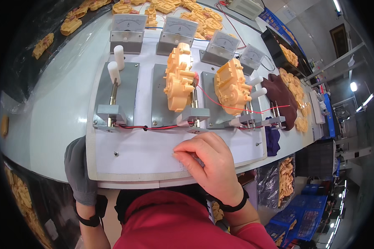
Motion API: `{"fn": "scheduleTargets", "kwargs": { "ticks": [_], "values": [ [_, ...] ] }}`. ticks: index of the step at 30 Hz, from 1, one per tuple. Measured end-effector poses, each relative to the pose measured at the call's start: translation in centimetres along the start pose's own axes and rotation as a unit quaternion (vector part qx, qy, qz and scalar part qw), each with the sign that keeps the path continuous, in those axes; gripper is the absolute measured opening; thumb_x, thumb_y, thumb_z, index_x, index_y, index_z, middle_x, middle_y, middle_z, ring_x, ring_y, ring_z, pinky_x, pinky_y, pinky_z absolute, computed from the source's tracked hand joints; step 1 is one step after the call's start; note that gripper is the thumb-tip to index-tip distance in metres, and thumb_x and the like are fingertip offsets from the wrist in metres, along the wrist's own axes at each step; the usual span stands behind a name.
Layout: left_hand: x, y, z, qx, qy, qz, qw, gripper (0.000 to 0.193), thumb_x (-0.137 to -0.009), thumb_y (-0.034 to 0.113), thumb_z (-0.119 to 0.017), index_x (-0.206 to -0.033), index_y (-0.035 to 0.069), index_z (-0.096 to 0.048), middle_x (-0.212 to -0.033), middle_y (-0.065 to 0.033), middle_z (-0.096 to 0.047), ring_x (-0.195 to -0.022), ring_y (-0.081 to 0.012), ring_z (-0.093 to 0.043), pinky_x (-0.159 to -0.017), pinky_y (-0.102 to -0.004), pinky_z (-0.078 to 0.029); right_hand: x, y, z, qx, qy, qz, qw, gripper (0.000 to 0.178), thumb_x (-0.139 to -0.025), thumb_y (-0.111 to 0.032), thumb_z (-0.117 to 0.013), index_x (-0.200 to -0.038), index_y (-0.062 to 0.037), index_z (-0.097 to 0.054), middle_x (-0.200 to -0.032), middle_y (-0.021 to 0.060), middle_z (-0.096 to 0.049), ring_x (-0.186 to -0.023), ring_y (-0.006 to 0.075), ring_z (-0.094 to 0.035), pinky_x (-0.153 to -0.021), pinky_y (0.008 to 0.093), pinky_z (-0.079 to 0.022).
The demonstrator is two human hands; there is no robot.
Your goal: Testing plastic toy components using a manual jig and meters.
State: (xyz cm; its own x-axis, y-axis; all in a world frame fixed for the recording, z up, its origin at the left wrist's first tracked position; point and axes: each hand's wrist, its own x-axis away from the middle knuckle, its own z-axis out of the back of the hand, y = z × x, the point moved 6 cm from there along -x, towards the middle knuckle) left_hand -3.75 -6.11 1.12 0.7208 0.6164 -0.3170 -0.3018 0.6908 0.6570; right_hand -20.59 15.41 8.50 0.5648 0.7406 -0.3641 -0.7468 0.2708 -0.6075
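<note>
My bare right hand [210, 164] hovers over or rests on the front of a white board [141, 155], fingers curled and thumb tip against the index fingertip. Nothing shows in that pinch. Beside the board's left front corner is my left hand [79, 170] in a grey glove, its fingers partly hidden. Beyond my right hand, an orange plastic gearbox [179, 79] stands upright on the middle grey fixture [158, 99]. Another orange gearbox [232, 87] sits on the fixture to its right, with red wires [220, 103] near it. The left fixture [129, 87] holds no gearbox.
Several analog meters [129, 31] stand behind the fixtures. Orange gearboxes [203, 20] are heaped farther back. At the right lie a dark red cloth [280, 93] and a black tray [278, 47]. White pegs [119, 57] rise by the left fixture. Blue crates [303, 211] are below right.
</note>
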Motion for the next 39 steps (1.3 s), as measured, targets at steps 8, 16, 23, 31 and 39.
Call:
{"fn": "scheduleTargets", "kwargs": {
  "ticks": [8, 16, 23, 31, 39],
  "values": [
    [-0.14, -0.1, -0.31, 0.006, -0.002, 0.006, 1.0, 0.037, -0.087, 0.019, -0.052, -0.118, -0.002, -0.059, -0.113, -0.0185, -0.061, -0.107, -0.0343, -0.056, -0.095, -0.0406, -0.042, 0.06, 0.32, 0.05, 0.007, 0.009, 0.016, 1.0, 0.016, -0.075, -0.007, -0.076, -0.088, -0.0073, -0.066, -0.078, 0.0033, -0.061, -0.07, 0.0207, -0.056, -0.065, 0.0323, -0.044],
    [-0.13, -0.03, -0.21, -0.002, -0.006, 0.009, 1.0, 0.037, -0.088, 0.02, -0.052, -0.118, -0.002, -0.059, -0.113, -0.0186, -0.062, -0.107, -0.0345, -0.056, -0.095, -0.0405, -0.042, 0.14, 0.3, 0.07, 0.018, 0.017, 0.03, 0.999, 0.018, -0.074, -0.008, -0.077, -0.088, -0.0085, -0.067, -0.077, 0.0024, -0.061, -0.071, 0.0206, -0.057, -0.066, 0.0326, -0.043],
    [0.03, -0.31, -0.21, -0.01, 0.005, 0.003, 1.0, 0.037, -0.089, 0.019, -0.052, -0.118, -0.001, -0.059, -0.113, -0.0186, -0.062, -0.107, -0.0344, -0.056, -0.095, -0.0404, -0.042, 0.23, 0.26, 0.07, 0.014, 0.018, 0.036, 0.999, 0.018, -0.074, -0.008, -0.076, -0.089, -0.0086, -0.067, -0.078, 0.0025, -0.061, -0.071, 0.0206, -0.057, -0.065, 0.0325, -0.043],
    [-0.15, 0.12, -0.19, -0.017, -0.001, 0.003, 1.0, 0.038, -0.088, 0.02, -0.052, -0.119, -0.002, -0.059, -0.113, -0.0186, -0.062, -0.107, -0.0348, -0.056, -0.095, -0.0407, -0.042, 0.24, 0.22, 0.14, 0.018, 0.02, 0.04, 0.999, 0.018, -0.074, -0.008, -0.076, -0.089, -0.0087, -0.067, -0.078, 0.0024, -0.061, -0.071, 0.0206, -0.057, -0.065, 0.0325, -0.043],
    [-0.11, 0.12, -0.16, -0.016, 0.002, 0.006, 1.0, 0.038, -0.088, 0.02, -0.053, -0.119, -0.002, -0.059, -0.113, -0.0189, -0.062, -0.107, -0.0348, -0.057, -0.095, -0.0409, -0.043, 0.25, 0.21, 0.11, 0.017, 0.024, 0.043, 0.999, 0.018, -0.074, -0.008, -0.076, -0.089, -0.0088, -0.067, -0.077, 0.0025, -0.06, -0.07, 0.0205, -0.057, -0.064, 0.0325, -0.042]
  ]
}}
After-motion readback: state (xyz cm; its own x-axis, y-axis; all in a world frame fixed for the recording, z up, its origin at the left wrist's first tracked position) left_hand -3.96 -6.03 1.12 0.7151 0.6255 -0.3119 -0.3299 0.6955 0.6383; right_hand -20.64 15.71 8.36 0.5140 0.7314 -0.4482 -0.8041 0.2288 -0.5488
